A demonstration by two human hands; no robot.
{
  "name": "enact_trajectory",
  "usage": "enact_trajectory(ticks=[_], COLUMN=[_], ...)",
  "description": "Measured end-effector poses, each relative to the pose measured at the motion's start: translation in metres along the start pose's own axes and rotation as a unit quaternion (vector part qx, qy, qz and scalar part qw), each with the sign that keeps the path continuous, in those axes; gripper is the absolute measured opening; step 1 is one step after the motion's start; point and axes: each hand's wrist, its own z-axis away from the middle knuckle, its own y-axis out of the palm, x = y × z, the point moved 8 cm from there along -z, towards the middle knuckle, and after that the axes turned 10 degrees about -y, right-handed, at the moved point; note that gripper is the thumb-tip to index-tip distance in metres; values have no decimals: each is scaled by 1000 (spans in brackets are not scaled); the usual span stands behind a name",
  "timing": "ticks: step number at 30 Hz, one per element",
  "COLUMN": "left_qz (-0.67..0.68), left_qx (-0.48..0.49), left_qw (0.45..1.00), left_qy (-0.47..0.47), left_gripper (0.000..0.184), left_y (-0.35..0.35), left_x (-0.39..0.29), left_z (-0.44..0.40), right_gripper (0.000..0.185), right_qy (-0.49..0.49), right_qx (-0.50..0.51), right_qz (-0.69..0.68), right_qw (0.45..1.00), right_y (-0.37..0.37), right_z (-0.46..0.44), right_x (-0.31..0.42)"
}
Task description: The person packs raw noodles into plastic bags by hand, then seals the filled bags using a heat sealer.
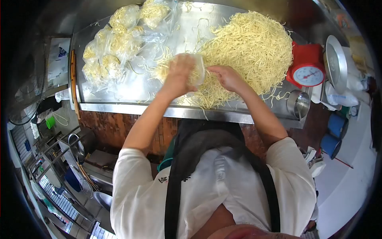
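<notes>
My left hand (181, 75), slightly blurred, wraps over a clear plastic bag (200, 67) on the metal worktop. The bag's mouth faces right, and some pale yellow noodles (162, 67) show beside the hand. At the bag's rim is my right hand (229, 79), its fingers curled and the index finger and thumb close together at the edge. A large heap of loose noodles (250, 51) spreads behind and to the right of that hand. Several knotted bags of noodles (115, 44) sit together on the left.
The worktop's front rim (167, 112) runs before my body. On the right stand a red dial scale (305, 65) with a round metal pan (336, 59) and a steel cup (297, 104). Wooden sticks (74, 85) lie along the left edge. Loose strands are scattered about.
</notes>
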Motion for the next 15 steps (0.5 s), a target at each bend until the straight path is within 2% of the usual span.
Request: enact_trajectory(ticks=[2,5,6,8,9,12,15], left_qz=[-138,-51,7,84,122,233,225], left_qx=[15,245,250,242,246,205,144], left_qw=[986,966,966,962,955,914,925], left_qy=[89,-66,-73,-99,-112,-263,-269], left_gripper=[42,54,52,49,47,35,30], left_y=[61,101,91,45,20,-59,-95], left_x=[-14,20,29,37,31,24,5], left_z=[-1,-16,-10,-16,-12,-10,2], right_gripper=[66,73,84,73,68,41,11], right_qy=[52,-7,2,-61,-87,-49,-51], right_qx=[-50,-142,-135,-192,-218,-101,-228], right_qz=[67,264,301,306,302,104,2], right_qw=[995,954,944,931,924,988,972], right_y=[-9,1,10,3,4,3,-29], right_z=[12,3,-2,-24,-29,-78,-88], right_x=[-2,25,31,54,64,48,34])
